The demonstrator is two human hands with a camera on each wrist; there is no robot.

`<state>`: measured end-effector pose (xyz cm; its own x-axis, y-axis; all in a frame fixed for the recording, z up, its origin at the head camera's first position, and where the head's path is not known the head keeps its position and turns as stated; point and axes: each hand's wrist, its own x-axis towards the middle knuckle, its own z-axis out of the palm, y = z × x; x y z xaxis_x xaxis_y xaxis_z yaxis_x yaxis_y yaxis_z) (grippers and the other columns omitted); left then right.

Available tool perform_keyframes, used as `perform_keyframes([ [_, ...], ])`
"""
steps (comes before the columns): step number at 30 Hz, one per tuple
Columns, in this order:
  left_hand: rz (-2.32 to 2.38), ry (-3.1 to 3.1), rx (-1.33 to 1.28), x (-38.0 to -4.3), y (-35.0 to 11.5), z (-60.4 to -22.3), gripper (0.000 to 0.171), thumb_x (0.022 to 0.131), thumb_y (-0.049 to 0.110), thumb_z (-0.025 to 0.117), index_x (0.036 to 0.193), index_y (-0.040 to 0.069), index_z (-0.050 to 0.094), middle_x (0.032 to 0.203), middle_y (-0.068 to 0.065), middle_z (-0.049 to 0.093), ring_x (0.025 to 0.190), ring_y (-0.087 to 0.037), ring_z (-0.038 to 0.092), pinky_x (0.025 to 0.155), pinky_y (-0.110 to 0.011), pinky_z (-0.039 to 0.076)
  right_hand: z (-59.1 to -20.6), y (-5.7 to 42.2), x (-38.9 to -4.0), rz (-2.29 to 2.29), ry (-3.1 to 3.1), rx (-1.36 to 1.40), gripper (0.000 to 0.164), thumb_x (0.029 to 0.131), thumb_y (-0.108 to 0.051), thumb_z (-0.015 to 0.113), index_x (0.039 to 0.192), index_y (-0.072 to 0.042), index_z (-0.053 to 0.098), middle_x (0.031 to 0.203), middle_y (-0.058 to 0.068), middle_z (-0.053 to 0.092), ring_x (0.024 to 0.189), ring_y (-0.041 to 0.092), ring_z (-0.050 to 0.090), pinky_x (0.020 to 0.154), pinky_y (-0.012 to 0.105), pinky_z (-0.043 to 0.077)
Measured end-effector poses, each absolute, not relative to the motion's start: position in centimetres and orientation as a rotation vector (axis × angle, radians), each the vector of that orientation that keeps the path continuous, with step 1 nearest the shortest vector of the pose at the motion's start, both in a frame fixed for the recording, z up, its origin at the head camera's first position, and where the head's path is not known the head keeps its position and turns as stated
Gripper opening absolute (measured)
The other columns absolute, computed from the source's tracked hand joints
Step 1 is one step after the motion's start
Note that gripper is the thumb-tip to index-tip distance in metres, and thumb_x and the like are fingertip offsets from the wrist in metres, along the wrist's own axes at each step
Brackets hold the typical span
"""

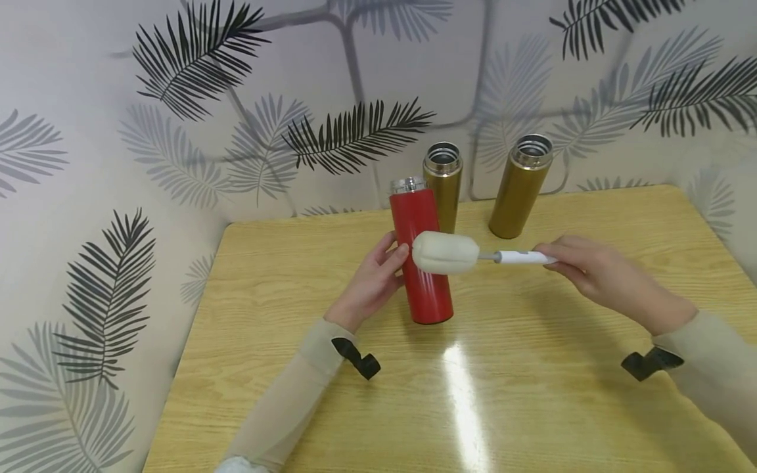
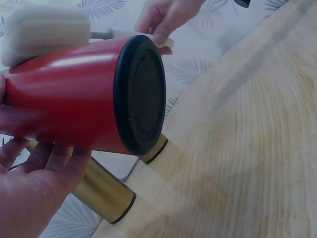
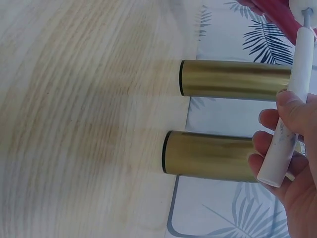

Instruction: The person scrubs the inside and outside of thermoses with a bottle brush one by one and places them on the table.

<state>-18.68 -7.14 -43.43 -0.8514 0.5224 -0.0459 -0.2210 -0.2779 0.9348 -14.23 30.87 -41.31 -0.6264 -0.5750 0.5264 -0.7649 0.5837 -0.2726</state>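
Red bottle (image 1: 428, 293) held within the curled left hand (image 1: 374, 281), and sponge brush (image 1: 447, 253) pinched by the right hand (image 1: 603, 274)

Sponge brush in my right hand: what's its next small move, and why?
Probably raise the sponge brush toward the neck of the red bottle: no lid shows there, your left hand grips the bottle, and the head view shows the brush below the neck.

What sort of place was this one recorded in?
Likely an indoor room, perhaps a corner set up for recording; home or studio, I can't tell. A wood-grain table stands before a leaf-patterned wall covering, and a bright reflection on the tabletop suggests a lamp or window.
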Motion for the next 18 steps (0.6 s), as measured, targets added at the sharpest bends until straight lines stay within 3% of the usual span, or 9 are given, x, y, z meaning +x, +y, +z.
perform_keyframes([
  [4, 2.188, 1.541, 0.352, -19.0, -7.5, -43.1, 0.059, 0.106, 0.033, 0.059, 0.157, 0.010, 0.040, 0.142, -0.013, 0.058, 0.125, -0.019, 0.057, 0.107, -0.042, 0.050, -41.8, 30.8, -13.9, 0.672, -2.421, 1.117, 0.057, 0.110, -0.047, 0.037, 0.117, -0.004, 0.074, 0.097, -0.004, 0.069, 0.080, 0.008, 0.058, 0.072, 0.021, 0.049],
  [7, 2.205, 1.546, 0.337, -19.3, -7.7, -43.0, 0.044, 0.113, 0.019, 0.046, 0.155, 0.008, 0.040, 0.142, -0.015, 0.058, 0.124, -0.019, 0.058, 0.106, -0.041, 0.051, -42.3, 30.8, -13.7, 0.660, -2.423, 1.144, 0.056, 0.110, -0.046, 0.037, 0.117, -0.004, 0.073, 0.098, -0.005, 0.069, 0.081, 0.009, 0.060, 0.074, 0.020, 0.049],
  [12, 2.251, 1.516, 0.314, -19.5, -8.0, -42.6, 0.041, 0.113, 0.020, 0.046, 0.151, 0.008, 0.039, 0.133, -0.008, 0.061, 0.120, -0.019, 0.060, 0.098, -0.035, 0.054, -42.9, 30.8, -13.5, 0.646, -2.411, 1.199, 0.054, 0.111, -0.043, 0.037, 0.116, -0.003, 0.074, 0.099, -0.003, 0.071, 0.083, 0.011, 0.062, 0.076, 0.020, 0.050],
  [18, 2.289, 1.462, 0.345, -19.4, -8.0, -42.5, 0.051, 0.101, 0.036, 0.064, 0.143, 0.014, 0.044, 0.127, -0.004, 0.064, 0.118, -0.019, 0.060, 0.095, -0.033, 0.055, -42.8, 30.8, -13.5, 0.593, -2.386, 1.231, 0.055, 0.112, -0.042, 0.035, 0.114, -0.003, 0.074, 0.097, -0.002, 0.071, 0.082, 0.013, 0.062, 0.075, 0.023, 0.050],
])
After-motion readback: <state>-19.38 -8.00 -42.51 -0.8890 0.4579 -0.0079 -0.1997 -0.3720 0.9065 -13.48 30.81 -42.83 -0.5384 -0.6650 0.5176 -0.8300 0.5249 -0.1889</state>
